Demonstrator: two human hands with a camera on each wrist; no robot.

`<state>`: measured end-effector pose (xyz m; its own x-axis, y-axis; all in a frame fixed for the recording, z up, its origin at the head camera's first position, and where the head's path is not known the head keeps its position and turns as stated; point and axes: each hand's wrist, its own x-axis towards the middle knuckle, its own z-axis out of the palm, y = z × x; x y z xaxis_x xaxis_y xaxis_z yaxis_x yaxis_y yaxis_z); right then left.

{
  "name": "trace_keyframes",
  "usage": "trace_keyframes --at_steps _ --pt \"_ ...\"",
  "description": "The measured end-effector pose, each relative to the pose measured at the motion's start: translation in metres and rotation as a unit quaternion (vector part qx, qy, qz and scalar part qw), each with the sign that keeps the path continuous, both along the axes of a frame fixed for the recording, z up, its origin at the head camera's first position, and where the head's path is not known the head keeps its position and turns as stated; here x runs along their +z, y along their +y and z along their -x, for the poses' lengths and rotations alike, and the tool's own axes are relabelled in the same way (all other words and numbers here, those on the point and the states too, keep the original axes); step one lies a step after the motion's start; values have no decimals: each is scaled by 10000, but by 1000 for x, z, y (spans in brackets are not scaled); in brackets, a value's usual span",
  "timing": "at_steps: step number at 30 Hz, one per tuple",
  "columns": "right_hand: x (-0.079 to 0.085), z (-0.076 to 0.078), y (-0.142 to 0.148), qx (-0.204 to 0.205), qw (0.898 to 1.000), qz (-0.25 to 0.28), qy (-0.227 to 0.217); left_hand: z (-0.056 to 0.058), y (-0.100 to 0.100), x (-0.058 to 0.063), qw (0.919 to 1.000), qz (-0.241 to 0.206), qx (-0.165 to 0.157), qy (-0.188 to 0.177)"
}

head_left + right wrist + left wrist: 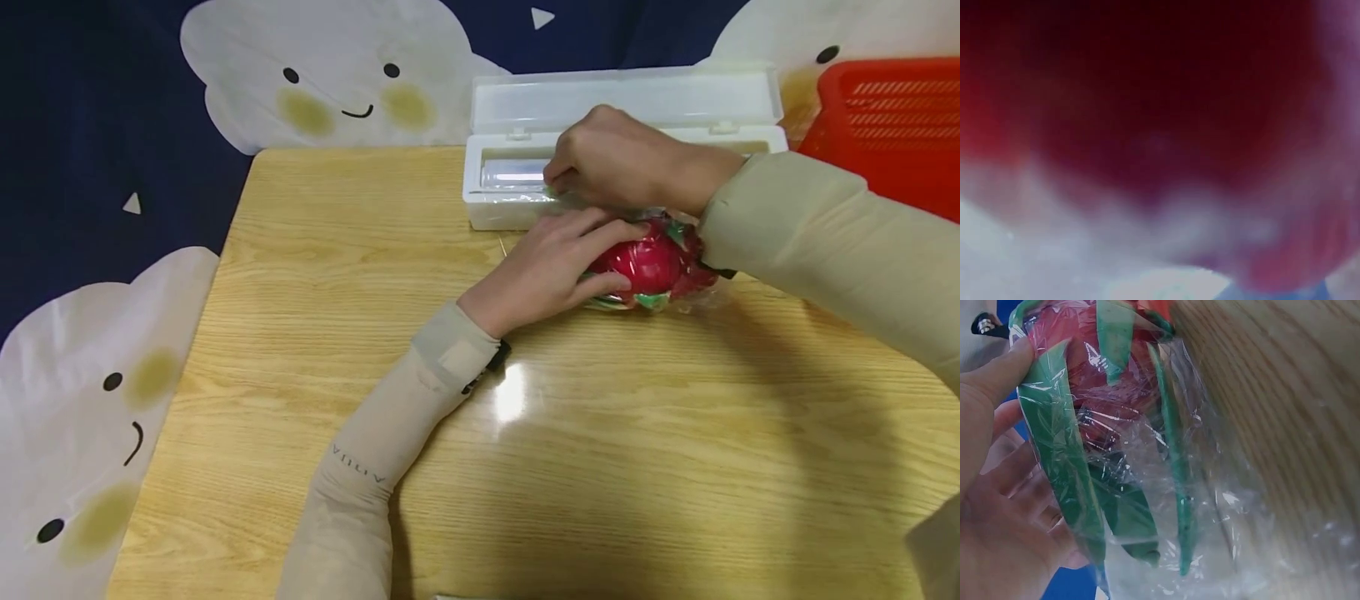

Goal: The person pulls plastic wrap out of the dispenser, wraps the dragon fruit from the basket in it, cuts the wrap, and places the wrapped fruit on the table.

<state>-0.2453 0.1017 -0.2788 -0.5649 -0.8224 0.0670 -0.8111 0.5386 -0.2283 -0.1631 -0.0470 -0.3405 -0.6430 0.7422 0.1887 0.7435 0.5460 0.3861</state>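
Observation:
A red dragon fruit [648, 265] with green leaf-like scales lies on the table, wrapped in clear plastic film. My left hand [543, 262] grips it, thumb on the near side and fingers over the far side. In the left wrist view, loose cling film [1229, 512] trails past the scales [1057, 444]. Behind the fruit stands an open white film box [486, 215] with a clear roll [510, 173] inside. At its front edge my right hand [618, 158] has curled fingers and pinches the cling film; its fingertips are partly hidden. The right wrist view is a dark red blur.
The box's raised lid [622, 96] leans back at the table's far edge. To the right is a red plastic basket [832, 125]. A cloth with cloud faces [345, 67] hangs beyond the wooden table [315, 275].

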Motion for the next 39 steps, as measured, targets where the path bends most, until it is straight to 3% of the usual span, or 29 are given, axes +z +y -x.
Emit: trace_keyframes --at_steps 13,23,30,39 --pt "11 2 -14 250 9991 -339 -9 -2 -4 1 9993 -363 -81 59" --pt "20 4 -29 -17 9956 -878 -318 -3 -5 3 9998 -199 26 91" --pt "17 7 -34 -199 9947 -894 -463 -2 0 3 9998 64 -1 176" --pt "19 9 -36 -354 9903 -1169 -668 -3 2 2 9998 27 -91 183"
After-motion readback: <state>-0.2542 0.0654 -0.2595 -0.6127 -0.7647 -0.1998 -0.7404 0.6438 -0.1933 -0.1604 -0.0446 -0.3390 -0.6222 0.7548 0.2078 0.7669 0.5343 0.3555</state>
